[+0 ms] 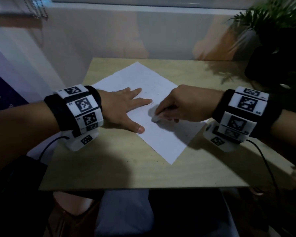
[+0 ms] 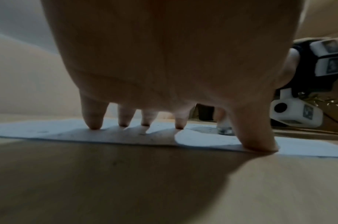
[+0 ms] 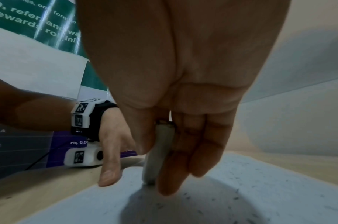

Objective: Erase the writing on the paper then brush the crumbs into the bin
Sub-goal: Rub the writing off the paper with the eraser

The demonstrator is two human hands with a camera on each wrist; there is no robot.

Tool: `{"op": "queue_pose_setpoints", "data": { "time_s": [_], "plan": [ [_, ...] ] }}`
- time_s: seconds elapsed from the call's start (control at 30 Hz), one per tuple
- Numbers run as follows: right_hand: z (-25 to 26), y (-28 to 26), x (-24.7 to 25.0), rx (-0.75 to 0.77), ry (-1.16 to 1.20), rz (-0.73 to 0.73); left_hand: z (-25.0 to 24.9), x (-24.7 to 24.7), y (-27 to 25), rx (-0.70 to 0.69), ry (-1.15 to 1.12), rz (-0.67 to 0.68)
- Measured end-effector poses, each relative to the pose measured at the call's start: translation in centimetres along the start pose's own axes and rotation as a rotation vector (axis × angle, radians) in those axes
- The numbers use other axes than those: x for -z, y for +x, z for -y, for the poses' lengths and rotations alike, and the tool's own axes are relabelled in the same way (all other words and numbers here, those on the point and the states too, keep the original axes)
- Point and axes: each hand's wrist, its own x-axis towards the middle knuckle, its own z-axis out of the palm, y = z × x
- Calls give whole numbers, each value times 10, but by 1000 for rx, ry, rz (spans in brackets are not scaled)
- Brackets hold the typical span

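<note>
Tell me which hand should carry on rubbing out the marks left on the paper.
Right. The right hand already pinches the eraser, its tip on the paper beside faint marks. The left hand lies flat with fingers spread, pinning the sheet, so it probably should stay there.

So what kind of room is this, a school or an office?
Probably an office or shop corner, though I can't be sure: a small desk, a potted plant, and a printed poster about rewards on the wall.
</note>
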Motion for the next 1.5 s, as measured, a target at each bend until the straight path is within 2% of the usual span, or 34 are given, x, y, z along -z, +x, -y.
{"op": "queue_pose_setpoints", "data": {
  "time_s": [0.17,0.37,0.5,0.57,0.67,0.8,0.97,1.07,1.13,1.2,1.3,1.5],
  "plan": [
    [-2,-30,-12,147,84,116,1,2,1,-5,8,31],
    [-23,-16,-7,81,-33,-128,-2,5,0,1,6,42],
    [-8,-27,-22,246,50,-62,-1,4,0,-1,0,43],
    [-15,-27,-16,172,54,-47,0,4,1,1,1,47],
    [-24,-27,-9,76,7,-113,0,5,2,-1,-6,51],
    [-7,-36,-25,224,36,-60,1,4,1,-5,-13,53],
    [-25,-32,-8,80,-17,-129,-1,5,2,1,-7,54],
    [-9,-36,-20,206,-54,-124,0,5,1,-2,-15,54],
    [-1,-41,-26,238,37,-68,0,5,1,-7,-18,55],
    [-8,-45,-20,131,107,-36,1,5,0,-10,-19,60],
    [-24,-45,-5,-45,7,-30,4,4,-3,-21,-12,61],
    [-4,-10,3,-32,73,-160,12,-6,-3,56,-8,27]
  ]
}}
